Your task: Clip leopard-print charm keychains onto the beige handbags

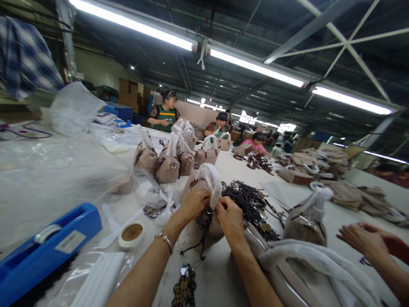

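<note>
A beige handbag (196,184) stands before me, its arched handle (213,181) wrapped in white padding. At the handle's lower end, my left hand (195,207) is closed in a pinch from the left. My right hand (230,217) pinches the same spot from the right, fingertips close together. Just below them a leopard-print charm (203,219) with black braided cords hangs against the bag. The small part between the fingertips is hidden. Another leopard-print charm (184,286) lies on the table nearer to me. Beyond my right hand is a pile of black braided cords (247,204) with charms.
A blue tape dispenser (68,243) and a small round tub (131,234) are at left. Several wrapped-handle handbags (168,168) stand behind. More bags (305,228) crowd the right, where a co-worker's hands (367,241) reach in. Clear plastic (57,170) covers the left side.
</note>
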The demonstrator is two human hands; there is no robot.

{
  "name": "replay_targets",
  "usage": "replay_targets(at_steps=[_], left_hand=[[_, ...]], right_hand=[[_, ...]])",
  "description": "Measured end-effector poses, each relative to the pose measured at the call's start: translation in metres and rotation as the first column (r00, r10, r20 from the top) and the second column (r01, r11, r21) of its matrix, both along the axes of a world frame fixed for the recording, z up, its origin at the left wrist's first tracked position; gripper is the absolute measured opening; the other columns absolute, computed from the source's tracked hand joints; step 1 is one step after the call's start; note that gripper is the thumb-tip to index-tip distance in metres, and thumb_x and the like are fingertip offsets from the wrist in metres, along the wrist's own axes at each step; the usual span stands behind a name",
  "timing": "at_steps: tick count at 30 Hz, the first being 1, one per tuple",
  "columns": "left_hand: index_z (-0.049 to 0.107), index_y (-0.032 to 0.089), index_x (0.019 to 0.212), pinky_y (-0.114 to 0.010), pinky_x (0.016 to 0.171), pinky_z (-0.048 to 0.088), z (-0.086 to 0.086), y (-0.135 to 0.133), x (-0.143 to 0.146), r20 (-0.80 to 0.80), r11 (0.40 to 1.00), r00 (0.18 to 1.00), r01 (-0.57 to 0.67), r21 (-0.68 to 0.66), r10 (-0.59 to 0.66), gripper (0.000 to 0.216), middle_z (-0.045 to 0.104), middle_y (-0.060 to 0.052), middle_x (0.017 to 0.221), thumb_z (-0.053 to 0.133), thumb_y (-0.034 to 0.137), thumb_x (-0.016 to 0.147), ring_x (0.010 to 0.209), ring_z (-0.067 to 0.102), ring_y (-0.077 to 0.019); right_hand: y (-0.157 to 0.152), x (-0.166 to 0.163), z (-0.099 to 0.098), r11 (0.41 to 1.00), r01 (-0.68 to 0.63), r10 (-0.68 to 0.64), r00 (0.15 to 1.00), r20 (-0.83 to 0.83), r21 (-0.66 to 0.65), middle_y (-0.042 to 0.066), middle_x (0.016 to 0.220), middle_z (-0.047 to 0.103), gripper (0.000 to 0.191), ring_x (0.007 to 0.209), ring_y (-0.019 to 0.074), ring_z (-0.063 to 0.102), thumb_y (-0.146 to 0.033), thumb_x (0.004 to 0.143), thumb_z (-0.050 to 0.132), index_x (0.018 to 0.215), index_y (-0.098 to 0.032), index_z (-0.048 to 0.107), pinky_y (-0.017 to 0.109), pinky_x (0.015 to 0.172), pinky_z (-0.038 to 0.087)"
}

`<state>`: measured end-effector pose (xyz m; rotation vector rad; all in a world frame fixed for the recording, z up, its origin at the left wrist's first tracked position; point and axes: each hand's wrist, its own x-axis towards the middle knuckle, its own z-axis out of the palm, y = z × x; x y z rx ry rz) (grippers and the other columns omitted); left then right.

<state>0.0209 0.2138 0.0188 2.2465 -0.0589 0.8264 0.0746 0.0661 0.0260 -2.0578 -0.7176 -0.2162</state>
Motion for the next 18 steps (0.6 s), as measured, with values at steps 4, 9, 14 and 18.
replay_targets(at_steps=[4, 9, 14, 18], left_hand=[[0.062, 0.019, 0.086, -0.03, 0.078, 0.044, 0.0, -0.024, -0.022, 0.128, 0.972, 0.964, -0.23, -0.044, 0.233, 0.015, 0.062, -0.004, 0.087, 0.048, 0.021, 0.09, 0.084, 0.058, -0.0179], [0.061, 0.021, 0.096, -0.027, 0.081, 0.045, -0.016, -0.061, -0.036, 0.058, 0.995, 0.994, -0.089, -0.033, 0.091, 0.02, 0.065, -0.005, 0.095, 0.042, 0.016, 0.092, 0.09, 0.061, -0.0173], [0.061, 0.021, 0.096, -0.027, 0.077, 0.045, -0.024, -0.064, -0.03, -0.075, 0.987, 0.996, -0.054, -0.149, 0.043, 0.019, 0.068, -0.003, 0.092, 0.045, 0.015, 0.09, 0.086, 0.063, -0.0177], [0.063, 0.019, 0.087, -0.028, 0.08, 0.046, -0.03, -0.054, -0.033, -0.034, 0.996, 0.999, 0.006, -0.092, -0.009, 0.019, 0.064, -0.004, 0.088, 0.045, 0.014, 0.089, 0.087, 0.061, -0.0177]], right_hand=[[-0.001, -0.002, -0.003, 0.985, 0.045, -0.019, 0.987, -0.158, 0.167, 0.001, 0.064, 0.065, 0.025, 0.053, 0.0176, 0.058, -0.044, 0.081, 0.052, 0.078, -0.02, 0.062, 0.027, 0.053, 0.044], [-0.008, -0.008, -0.01, 0.936, 0.008, 0.099, 0.953, -0.286, 0.351, 0.0, 0.063, 0.064, 0.027, 0.053, 0.0168, 0.059, -0.047, 0.08, 0.057, 0.078, -0.02, 0.059, 0.027, 0.052, 0.048], [-0.015, -0.017, -0.003, 0.943, -0.005, 0.094, 0.963, -0.253, 0.333, 0.001, 0.062, 0.063, 0.024, 0.057, 0.0184, 0.06, -0.044, 0.081, 0.058, 0.075, -0.021, 0.059, 0.029, 0.056, 0.049], [-0.016, -0.021, 0.004, 0.978, 0.026, -0.015, 0.998, -0.055, 0.207, 0.001, 0.068, 0.065, 0.019, 0.064, 0.0192, 0.059, -0.038, 0.082, 0.056, 0.072, -0.022, 0.059, 0.03, 0.063, 0.045]])
